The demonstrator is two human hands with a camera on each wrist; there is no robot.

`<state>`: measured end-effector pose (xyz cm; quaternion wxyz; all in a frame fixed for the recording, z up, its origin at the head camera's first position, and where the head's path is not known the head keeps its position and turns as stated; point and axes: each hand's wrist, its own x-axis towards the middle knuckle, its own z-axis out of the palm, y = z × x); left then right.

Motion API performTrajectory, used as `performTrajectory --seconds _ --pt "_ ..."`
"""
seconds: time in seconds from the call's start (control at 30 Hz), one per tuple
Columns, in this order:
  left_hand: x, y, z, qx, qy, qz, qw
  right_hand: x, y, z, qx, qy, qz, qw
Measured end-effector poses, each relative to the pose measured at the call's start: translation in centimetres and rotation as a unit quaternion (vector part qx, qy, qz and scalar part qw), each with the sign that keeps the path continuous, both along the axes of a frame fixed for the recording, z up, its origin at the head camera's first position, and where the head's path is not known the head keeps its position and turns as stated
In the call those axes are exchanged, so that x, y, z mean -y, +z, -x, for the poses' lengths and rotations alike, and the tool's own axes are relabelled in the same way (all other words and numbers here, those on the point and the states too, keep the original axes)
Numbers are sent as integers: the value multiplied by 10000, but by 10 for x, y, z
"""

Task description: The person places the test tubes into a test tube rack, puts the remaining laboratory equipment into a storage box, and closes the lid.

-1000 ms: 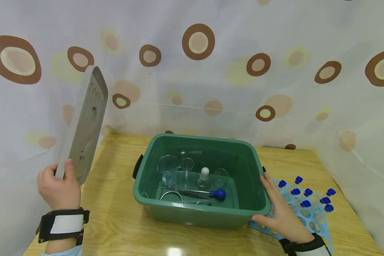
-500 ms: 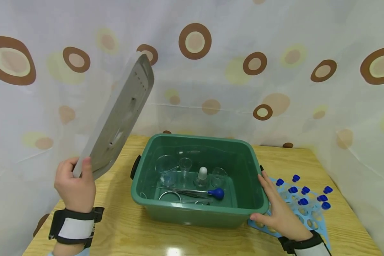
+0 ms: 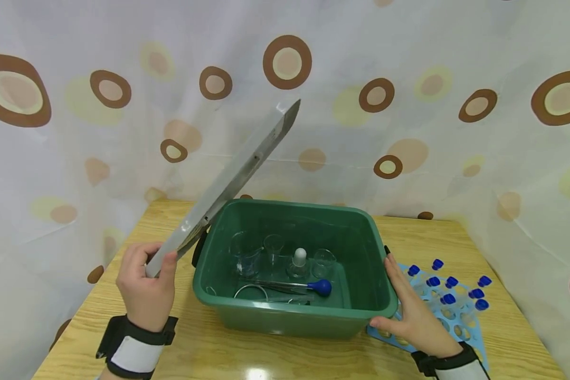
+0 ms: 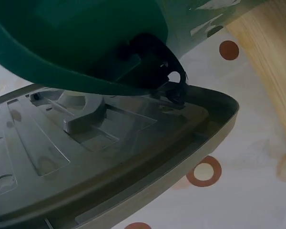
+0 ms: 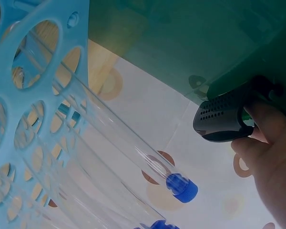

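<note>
In the head view my left hand (image 3: pixel 147 282) grips the lower end of a grey-white plastic lid (image 3: pixel 228 182). The lid leans up and right, its far end in the air above the left side of a green plastic bin (image 3: pixel 294 315). From the left wrist view, the ribbed underside of the lid (image 4: pixel 128 167) shows below the bin's rim. My right hand (image 3: pixel 420 314) rests at the bin's right end, thumb by the front corner. Seen from the right wrist, my right hand's fingers (image 5: pixel 267 121) touch a black side latch (image 5: pixel 224 117).
Inside the bin are clear glass vessels (image 3: pixel 323 264), a white-topped bottle (image 3: pixel 299 262), a blue rubber bulb (image 3: pixel 320 287) and metal tools. A light-blue rack (image 3: pixel 475 330) with several blue-capped tubes (image 5: pixel 181 187) stands right of the bin. Behind the wooden table (image 3: pixel 195 353) hangs a patterned cloth (image 3: pixel 332 31).
My left hand has moved right, toward the bin, tilting the lid over so its upper end has swung right and then lower. The right hand has stayed at the bin's right end.
</note>
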<state>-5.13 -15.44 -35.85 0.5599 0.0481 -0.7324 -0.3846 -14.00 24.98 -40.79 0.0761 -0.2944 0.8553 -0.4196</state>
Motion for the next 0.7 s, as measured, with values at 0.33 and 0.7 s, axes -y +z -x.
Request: performTrajectory --seconds 0.33,0.7 --pt "-12 -11 -2 -581 -40 1681 9840 0 -1 -1 64 -74 59 9999" --pt "-20 -36 5 -990 -625 3960 9108 3 -5 -1 -107 -124 213 9996"
